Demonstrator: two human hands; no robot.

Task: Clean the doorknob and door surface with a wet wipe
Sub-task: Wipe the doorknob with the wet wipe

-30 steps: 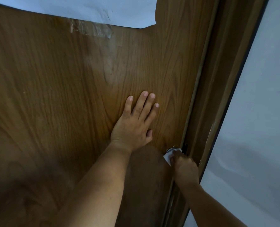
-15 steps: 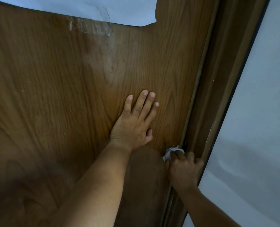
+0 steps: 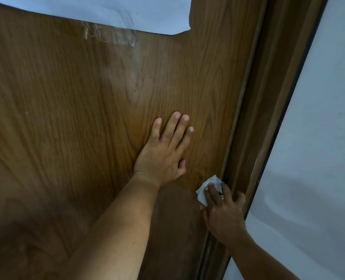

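A brown wood-grain door (image 3: 86, 118) fills most of the view. My left hand (image 3: 163, 150) lies flat on it, fingers spread and pointing up, holding nothing. Below and to the right, my right hand (image 3: 223, 211) presses a white wet wipe (image 3: 207, 187) over the doorknob at the door's right edge. The wipe and my fingers cover the knob almost fully; only a tiny glint shows between the fingers.
The dark brown door frame (image 3: 268, 118) runs diagonally along the door's right side. A pale wall (image 3: 319, 138) lies beyond it. A white paper sheet (image 3: 107, 11) is taped to the door's top, with clear tape (image 3: 111, 35) under it.
My right hand has spread its fingers over the wipe and shifted slightly on the knob, showing more of the wipe. My left hand has stayed flat on the door.
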